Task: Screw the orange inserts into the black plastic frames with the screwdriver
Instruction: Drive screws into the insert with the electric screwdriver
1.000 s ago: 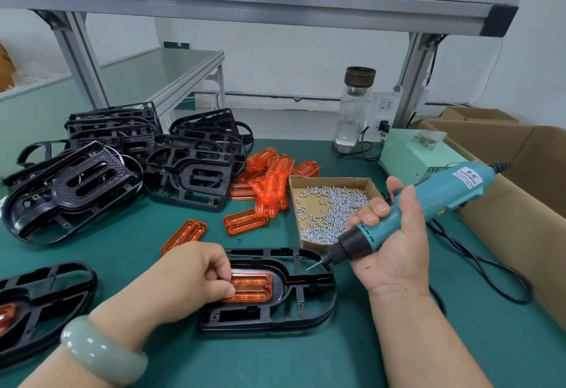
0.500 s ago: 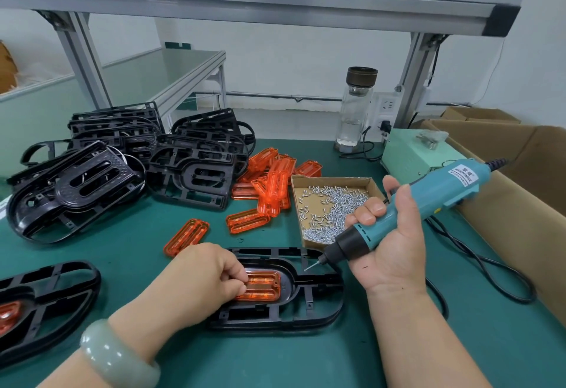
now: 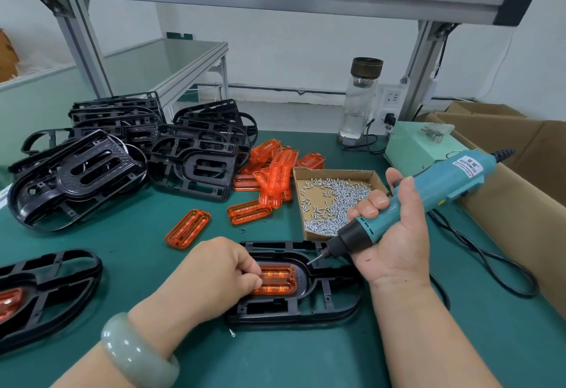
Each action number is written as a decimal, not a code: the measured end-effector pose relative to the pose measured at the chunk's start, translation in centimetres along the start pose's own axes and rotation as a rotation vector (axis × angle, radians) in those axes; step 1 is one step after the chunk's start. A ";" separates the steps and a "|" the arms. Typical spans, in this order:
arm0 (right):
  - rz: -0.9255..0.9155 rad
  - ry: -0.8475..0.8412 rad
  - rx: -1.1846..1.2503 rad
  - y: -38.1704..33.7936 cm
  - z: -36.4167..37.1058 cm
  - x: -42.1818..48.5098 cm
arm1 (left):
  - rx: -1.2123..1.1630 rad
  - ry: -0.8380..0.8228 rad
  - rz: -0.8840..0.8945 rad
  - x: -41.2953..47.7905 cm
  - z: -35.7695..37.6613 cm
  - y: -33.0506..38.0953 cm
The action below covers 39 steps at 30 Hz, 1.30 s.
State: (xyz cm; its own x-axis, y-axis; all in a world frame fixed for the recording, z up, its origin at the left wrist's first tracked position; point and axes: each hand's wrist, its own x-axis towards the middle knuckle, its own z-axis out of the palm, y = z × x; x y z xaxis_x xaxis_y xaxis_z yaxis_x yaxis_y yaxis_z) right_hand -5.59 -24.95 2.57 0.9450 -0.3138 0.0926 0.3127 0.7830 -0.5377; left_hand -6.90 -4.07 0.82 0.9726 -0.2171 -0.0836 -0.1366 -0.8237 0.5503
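Grip: right hand (image 3: 395,234) wrapped round screwdriver (image 3: 428,198); left hand (image 3: 220,274) fingers curled on insert (image 3: 277,279).
Insert sits in the pocket of the frame (image 3: 333,302) on the counter (image 3: 306,360). Both holds unchanged over the last second; the bit has edged toward the pocket rim just right of the insert, not touching it. Judged: lining up to drive. Screw on the bit: cannot tell.

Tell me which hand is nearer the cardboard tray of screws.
Right. The right hand, gripping the screwdriver, sits at the near right corner of the tray. The left hand holds the orange insert in the black frame, nearer the person, left of the tray.
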 end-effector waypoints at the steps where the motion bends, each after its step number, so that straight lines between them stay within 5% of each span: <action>1: 0.002 0.001 -0.003 0.0 0.0 0.0 | -0.001 -0.004 0.003 0.0 -0.1 0.0; 9: 0.001 0.009 -0.004 -0.1 0.1 0.0 | -0.035 0.010 0.037 0.0 -1.3 0.4; 14: 0.000 0.032 -0.005 -0.2 0.2 0.1 | -0.055 0.148 0.197 3.1 -2.4 3.4; 20: -0.019 0.025 -0.042 -0.2 0.0 0.4 | 0.180 0.045 0.415 7.9 -0.9 8.1; 25: -0.023 0.014 -0.067 -0.4 -0.2 0.7 | 0.571 0.004 0.321 10.2 1.1 9.0; 32: -0.035 0.010 -0.073 -0.3 -0.2 0.8 | 0.362 0.069 0.315 10.8 1.3 8.3; 39: -0.016 0.015 -0.058 0.1 0.1 0.4 | 0.597 0.013 0.241 10.8 1.4 8.9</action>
State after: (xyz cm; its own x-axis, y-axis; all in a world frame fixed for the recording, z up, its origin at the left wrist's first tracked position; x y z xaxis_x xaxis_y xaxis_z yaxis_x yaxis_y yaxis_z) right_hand -5.15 -24.97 2.60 0.9380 -0.3349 0.0893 0.3216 0.7451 -0.5843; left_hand 2.12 -14.43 3.64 0.9032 -0.4293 -0.0035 -0.4293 -0.9031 -0.0055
